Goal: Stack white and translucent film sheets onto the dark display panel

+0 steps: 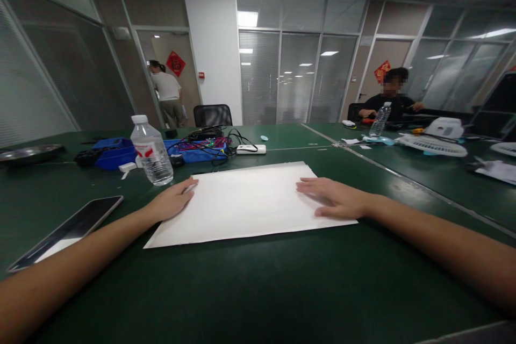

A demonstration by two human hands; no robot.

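Note:
A large white sheet of paper [245, 204] lies flat on the green table in front of me. My left hand [171, 201] rests at the sheet's left edge, fingers stretched toward its far left corner and a small gap at the thumb. On the sheet's right part lies my right hand [334, 196], palm down, with the fingers extended and the thumb apart. Neither hand has a visible grasp on anything. Just beyond my left hand stands a clear plastic water bottle [151, 153] with a white cap, leaning in the wide view.
A tablet [72, 228] lies beside my left forearm. Blue trays [116, 155] with tangled cables [205, 140] and a white power strip [250, 149] sit farther back. At the far right, a seated person [393, 99] works near another bottle [380, 119] and white fan parts [431, 145].

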